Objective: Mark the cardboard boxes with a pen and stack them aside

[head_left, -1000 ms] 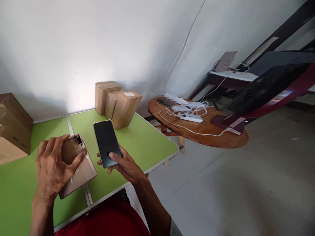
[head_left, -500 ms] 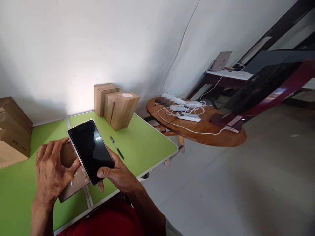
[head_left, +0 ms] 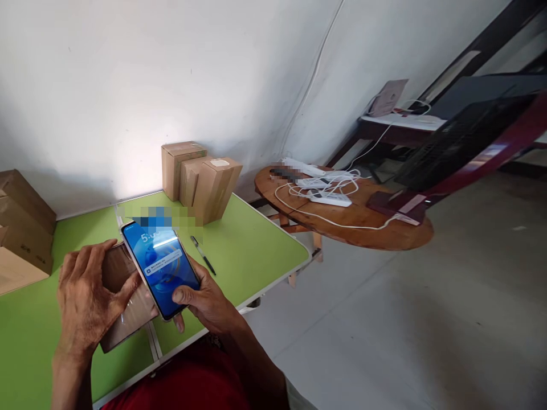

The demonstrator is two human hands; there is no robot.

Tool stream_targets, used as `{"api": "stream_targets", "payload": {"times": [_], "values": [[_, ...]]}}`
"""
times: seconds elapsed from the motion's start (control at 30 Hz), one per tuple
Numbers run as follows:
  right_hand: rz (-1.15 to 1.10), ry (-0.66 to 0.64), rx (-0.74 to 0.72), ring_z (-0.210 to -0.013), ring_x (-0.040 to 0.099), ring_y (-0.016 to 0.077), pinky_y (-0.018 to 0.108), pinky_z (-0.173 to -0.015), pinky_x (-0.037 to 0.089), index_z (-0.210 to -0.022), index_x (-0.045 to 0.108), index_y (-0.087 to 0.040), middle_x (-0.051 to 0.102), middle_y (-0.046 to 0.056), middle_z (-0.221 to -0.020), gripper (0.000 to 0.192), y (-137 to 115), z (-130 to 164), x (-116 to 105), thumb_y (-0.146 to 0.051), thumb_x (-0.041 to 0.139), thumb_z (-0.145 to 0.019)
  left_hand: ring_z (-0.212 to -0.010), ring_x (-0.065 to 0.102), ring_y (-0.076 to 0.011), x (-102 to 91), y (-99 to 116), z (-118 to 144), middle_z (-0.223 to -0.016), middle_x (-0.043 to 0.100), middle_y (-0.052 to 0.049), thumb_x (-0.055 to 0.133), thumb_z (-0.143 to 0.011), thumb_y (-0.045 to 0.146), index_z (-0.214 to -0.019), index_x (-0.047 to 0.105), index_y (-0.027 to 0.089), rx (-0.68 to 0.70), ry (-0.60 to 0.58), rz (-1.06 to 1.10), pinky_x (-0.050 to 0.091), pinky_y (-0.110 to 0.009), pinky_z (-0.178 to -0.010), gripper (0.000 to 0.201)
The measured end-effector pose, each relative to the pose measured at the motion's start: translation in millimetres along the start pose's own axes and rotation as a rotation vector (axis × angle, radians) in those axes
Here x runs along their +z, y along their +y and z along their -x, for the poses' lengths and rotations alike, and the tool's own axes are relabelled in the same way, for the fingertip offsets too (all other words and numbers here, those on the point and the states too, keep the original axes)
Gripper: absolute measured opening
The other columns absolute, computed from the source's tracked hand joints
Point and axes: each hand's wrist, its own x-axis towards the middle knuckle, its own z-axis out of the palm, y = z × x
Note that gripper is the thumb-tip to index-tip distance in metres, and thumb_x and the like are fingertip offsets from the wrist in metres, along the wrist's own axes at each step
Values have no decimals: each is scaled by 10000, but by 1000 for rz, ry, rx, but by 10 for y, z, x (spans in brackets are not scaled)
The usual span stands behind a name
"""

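My right hand [head_left: 205, 299] holds a smartphone [head_left: 161, 267] upright over the green table [head_left: 252, 245]; its screen is lit blue and my thumb rests near the lower edge. My left hand [head_left: 88, 296] grips a small brown cardboard box [head_left: 128, 310] lying on the table, partly hidden behind the phone. A black pen [head_left: 203, 255] lies on the table just right of the phone.
Three cardboard boxes [head_left: 200, 179] stand at the table's back edge by the white wall. More boxes [head_left: 23, 228] are stacked at the left. A round wooden table [head_left: 367, 225] with power strips and white cables stands to the right, with dark furniture behind it.
The phone's screen went from black to a lit blue display. My right hand drew the phone leftward, in front of the box, uncovering the pen. My left hand stayed on the box.
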Motion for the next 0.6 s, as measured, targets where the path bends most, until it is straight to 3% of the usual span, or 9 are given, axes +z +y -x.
{"api": "stream_targets", "payload": {"times": [0.17,0.3,0.43,0.6], "values": [[43,270,-62,-701,826,243,236,-423,550,-1226,667,-244,833,71,-958,699,198,-116,-398,-728,964,-819,-1070,698,-446,-7,13,-11,-1179,795,-186,689,-1056,604,-1389,699,230,3,4,-1,579,-623,-959,501],[296,513,20,-651,797,227,257,-451,576,-1133,667,-218,794,57,-890,784,418,-256,-770,-825,933,-716,-1072,700,-453,-8,10,-1,-1167,795,-186,693,-1057,585,-1376,703,231,3,17,-2,580,-632,-959,477],[486,590,129,-554,657,178,284,-421,541,-949,657,-208,664,-1,-745,773,651,-303,-947,-886,859,-638,-1067,693,-443,-20,24,11,-1177,792,-179,702,-1061,559,-1380,695,239,7,19,-5,582,-614,-952,452],[702,649,182,-606,617,187,310,-504,535,-862,610,-231,615,-21,-736,607,751,-280,-1024,-806,773,-756,-1051,677,-423,-10,38,13,-1170,785,-177,713,-1066,553,-1371,691,206,27,29,-13,571,-588,-965,463]]}}
